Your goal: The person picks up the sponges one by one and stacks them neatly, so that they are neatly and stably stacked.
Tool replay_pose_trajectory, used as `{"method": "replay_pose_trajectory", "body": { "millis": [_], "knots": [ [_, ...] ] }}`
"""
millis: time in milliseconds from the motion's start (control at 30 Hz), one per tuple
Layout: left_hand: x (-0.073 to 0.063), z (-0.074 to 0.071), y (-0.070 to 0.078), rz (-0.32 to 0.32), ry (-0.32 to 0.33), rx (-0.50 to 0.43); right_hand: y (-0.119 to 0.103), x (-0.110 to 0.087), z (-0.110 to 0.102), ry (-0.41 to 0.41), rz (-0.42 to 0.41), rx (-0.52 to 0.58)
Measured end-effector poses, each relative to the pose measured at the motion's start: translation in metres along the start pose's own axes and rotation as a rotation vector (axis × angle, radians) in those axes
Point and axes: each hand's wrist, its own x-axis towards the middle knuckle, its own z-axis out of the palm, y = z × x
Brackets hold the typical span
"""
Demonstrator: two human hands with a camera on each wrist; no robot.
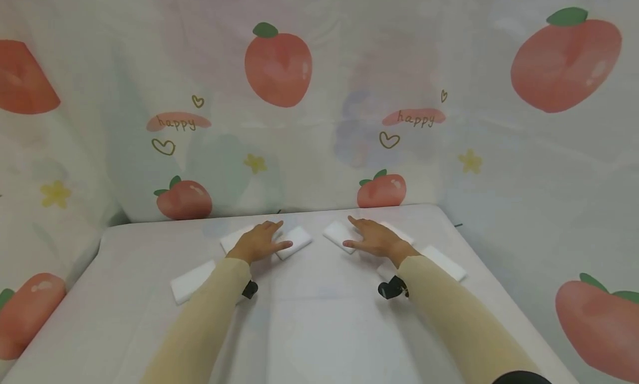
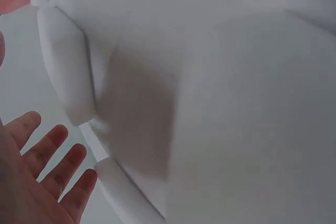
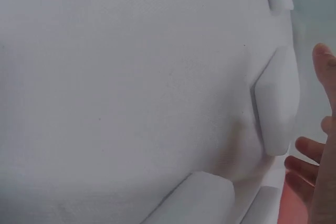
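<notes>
My left hand (image 1: 257, 242) reaches over the far left of the table, fingers spread and holding nothing. Just right of it lies a white flat rectangular block (image 1: 295, 243); another white block (image 1: 232, 240) is partly hidden behind the hand. Closer in, a third white block (image 1: 191, 283) sits partly under the left sleeve. On the other side my right hand (image 1: 376, 241) is also spread and grips nothing, its fingers near a white block (image 1: 338, 234). Further white blocks (image 1: 444, 263) lie around the right forearm, partly covered. In the left wrist view, straight fingers (image 2: 55, 148) show apart from the blocks.
The blocks rest on a white-covered table (image 1: 319, 328). Fabric walls (image 1: 329, 56) printed with peaches surround it at the back and sides. Dark wrist cameras (image 1: 392, 288) sit beneath the forearms.
</notes>
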Motion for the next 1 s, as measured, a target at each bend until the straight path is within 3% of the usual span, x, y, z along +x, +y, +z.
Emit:
{"method": "replay_pose_trajectory", "body": {
  "millis": [500,1000],
  "knots": [
    [-0.004,0.006,0.002,-0.005,0.015,0.025,0.007,-0.001,0.014,0.025,0.001,0.032],
    [0.000,0.015,0.004,0.016,0.016,0.041,0.004,0.000,0.019,0.025,-0.004,0.029]
  ]
}}
